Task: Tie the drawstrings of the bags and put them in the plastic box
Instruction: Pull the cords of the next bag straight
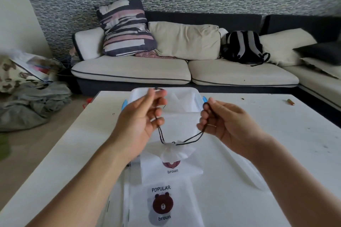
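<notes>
Nearest, a flat bear-printed bag [163,206] lies on the white table [276,153], and beyond it the left hand [142,116] and right hand [221,121] each pinch a black drawstring [191,137] of the cinched white bag [175,151], the plastic box [190,101] apparently just behind.

I can't see the near wall of the clear plastic box with blue clips [191,96]; my hands cover it. Below it, the white bear-print cloth bag [166,206] gets cut off.
</notes>
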`<state>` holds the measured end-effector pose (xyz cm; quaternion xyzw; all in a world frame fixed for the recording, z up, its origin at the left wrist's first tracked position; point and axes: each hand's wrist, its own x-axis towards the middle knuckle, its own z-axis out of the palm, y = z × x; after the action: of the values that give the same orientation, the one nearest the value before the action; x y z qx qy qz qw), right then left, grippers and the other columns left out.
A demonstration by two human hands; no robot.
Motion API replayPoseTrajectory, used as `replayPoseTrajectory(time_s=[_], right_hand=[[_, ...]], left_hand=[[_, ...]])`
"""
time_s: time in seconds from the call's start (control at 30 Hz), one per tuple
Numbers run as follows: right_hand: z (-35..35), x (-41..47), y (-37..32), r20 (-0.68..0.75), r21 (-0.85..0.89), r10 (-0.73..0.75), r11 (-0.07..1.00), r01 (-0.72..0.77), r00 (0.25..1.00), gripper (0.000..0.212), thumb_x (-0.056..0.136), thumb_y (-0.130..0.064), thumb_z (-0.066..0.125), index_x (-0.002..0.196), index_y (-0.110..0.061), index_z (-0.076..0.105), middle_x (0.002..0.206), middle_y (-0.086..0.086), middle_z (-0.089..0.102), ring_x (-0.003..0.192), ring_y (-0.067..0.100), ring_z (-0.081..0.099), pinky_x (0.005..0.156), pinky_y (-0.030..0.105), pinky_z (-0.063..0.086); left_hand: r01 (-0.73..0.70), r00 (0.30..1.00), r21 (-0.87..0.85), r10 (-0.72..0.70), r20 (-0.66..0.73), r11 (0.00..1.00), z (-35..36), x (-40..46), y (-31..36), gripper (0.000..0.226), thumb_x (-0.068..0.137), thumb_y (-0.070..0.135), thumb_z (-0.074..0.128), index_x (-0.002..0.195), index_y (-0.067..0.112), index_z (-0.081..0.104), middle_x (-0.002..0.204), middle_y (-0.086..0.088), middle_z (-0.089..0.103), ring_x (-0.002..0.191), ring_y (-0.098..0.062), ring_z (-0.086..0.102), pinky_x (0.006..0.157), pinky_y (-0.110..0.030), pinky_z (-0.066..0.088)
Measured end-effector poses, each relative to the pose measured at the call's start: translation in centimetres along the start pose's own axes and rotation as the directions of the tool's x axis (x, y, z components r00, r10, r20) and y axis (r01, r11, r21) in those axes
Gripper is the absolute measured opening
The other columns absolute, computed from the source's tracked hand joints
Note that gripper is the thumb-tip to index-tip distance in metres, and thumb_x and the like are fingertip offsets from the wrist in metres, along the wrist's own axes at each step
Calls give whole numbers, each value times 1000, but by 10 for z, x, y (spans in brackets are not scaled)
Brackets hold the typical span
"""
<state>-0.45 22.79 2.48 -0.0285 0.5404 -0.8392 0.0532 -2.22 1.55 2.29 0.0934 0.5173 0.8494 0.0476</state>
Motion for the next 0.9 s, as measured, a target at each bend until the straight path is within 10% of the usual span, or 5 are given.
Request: replayPoseTrajectory(time_s=[0.2,0.37,0.63,0.9], right_hand=[[4,-3,3,152,70,-57,996,47,987,39,73,-30,79,98,0,73,92,16,72,87,27,73,82,36,59],[6,-5,2,114,56,-74,996,68,991,17,79,-2,65,96,-5,64,87,11,71,79,23,72,78,32,60],[10,-7,5,111,130,-21,992,6,994,19,88,-12,58,101,-3,69,99,16,74,85,20,73,75,27,60],[11,-3,8,-21,56,-29,998,30,999,24,89,-8,62,113,-4,64,93,8,73,68,11,65,58,17,52]], left_hand=[[-92,994,290,69,89,952,15,-15,-13,37,98,1,53,124,25,66,114,0,74,73,-11,54,64,-22,47],[-73,996,220,81,-26,973,23,-16,-22,40,101,1,51,135,21,50,107,0,77,64,-14,54,59,-25,46],[128,986,-89,-137,-95,988,34,-17,-22,20,98,-2,51,110,10,62,98,-7,77,56,-11,47,48,-20,38],[-21,1000,403,24,-1,915,28,-20,-32,29,98,1,54,103,21,74,90,9,76,58,-9,47,52,-21,37]])
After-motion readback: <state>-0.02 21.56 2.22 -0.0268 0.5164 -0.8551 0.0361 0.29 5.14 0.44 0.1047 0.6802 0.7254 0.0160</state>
